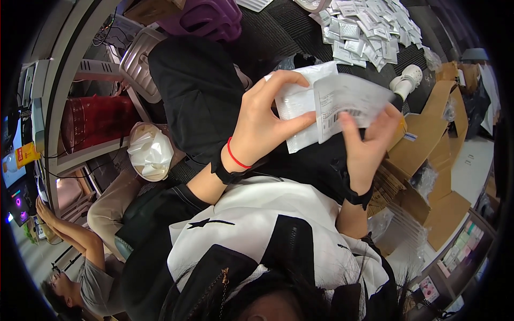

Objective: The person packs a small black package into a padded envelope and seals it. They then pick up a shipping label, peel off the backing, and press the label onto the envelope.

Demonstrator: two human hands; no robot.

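Observation:
My left hand (265, 125), with a red band at the wrist, grips a white flat packet (297, 107) from its left side, thumb on the front. My right hand (367, 144) holds a second pale packet (350, 101) with a dark printed label, fingers over its lower right edge. That packet overlaps the first one. Both are held up in front of my chest, above my black trousers (201, 96). My white and black jacket (278, 235) fills the lower middle.
A heap of several small white packets (369, 29) lies on the dark surface at the top right. Brown cardboard boxes (433, 139) stand at the right. A bin lined with a white bag (150, 152) sits at the left. Another person (80, 251) sits at the lower left.

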